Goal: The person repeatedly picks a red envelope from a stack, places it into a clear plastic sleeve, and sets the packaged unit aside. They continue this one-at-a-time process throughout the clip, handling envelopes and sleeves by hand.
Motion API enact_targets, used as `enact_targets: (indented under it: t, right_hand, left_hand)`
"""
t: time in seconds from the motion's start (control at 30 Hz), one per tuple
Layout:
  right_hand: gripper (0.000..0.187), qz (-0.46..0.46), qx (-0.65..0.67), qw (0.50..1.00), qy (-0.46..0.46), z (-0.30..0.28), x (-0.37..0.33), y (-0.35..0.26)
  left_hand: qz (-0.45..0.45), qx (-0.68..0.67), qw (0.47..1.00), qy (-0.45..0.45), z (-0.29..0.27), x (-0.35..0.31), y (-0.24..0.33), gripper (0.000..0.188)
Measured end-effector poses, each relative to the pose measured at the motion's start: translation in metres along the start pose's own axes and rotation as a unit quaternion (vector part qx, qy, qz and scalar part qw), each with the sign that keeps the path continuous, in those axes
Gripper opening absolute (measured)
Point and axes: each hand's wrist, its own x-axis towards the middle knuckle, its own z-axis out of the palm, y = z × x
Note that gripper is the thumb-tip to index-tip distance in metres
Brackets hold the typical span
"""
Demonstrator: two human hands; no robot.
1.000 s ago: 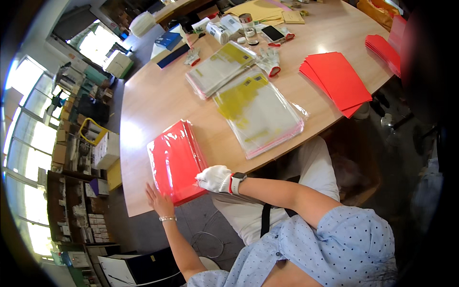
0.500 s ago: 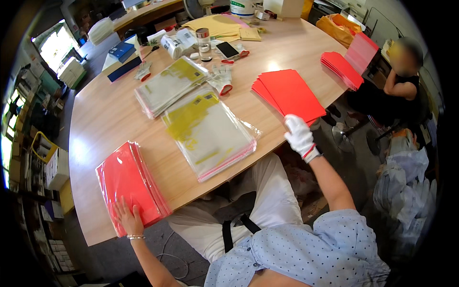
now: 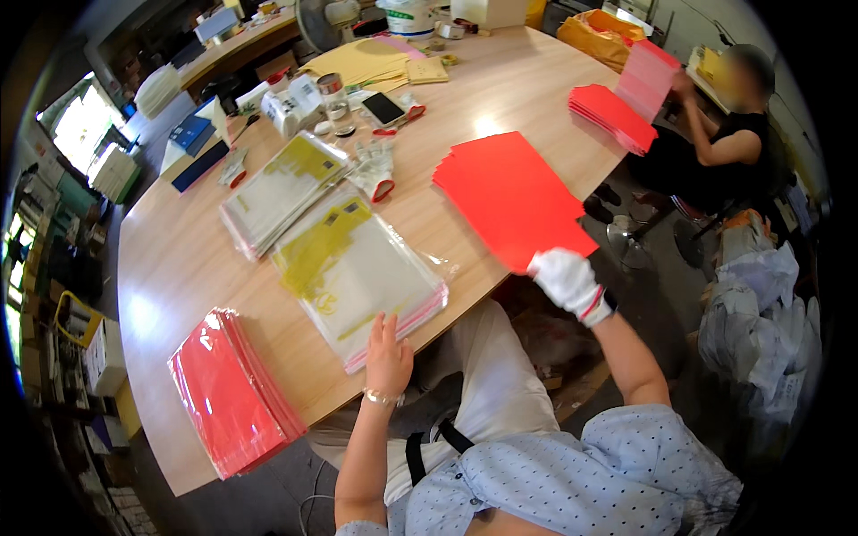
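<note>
Red sheet [image 3: 523, 234] — pulled askew from its stack [image 3: 460, 159] since half a second ago — sits with its near end gripped in my gloved right hand [image 3: 561, 275]. My bare left hand [image 3: 390, 364], open, has left the wrapped red bundle [image 3: 231, 397] for the clear bags' [image 3: 366, 272] near edge, left of that sheet.

Wooden table [image 3: 179, 268] is set centrally; bright opening [image 3: 85, 125] is seen at ten o'clock, fan [image 3: 315, 25] at eleven, pale wall [image 3: 702, 22] at two.
</note>
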Motion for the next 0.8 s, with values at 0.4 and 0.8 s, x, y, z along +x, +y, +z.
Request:
enact_targets:
  t: [0.4,0.8]
  right_hand:
    - [0.036,0.457,0.785,0.396,0.129,0.078,-0.073,0.054]
    - [0.037,0.256,0.794,0.545,-0.089,-0.015,-0.113,-0.047]
  left_hand:
    - [0.056,0.175,0.975,-0.127,0.018,0.014,-0.064,0.015]
    - [-0.074,0.047,0.995,-0.050,-0.007,0.011,-0.080,0.011]
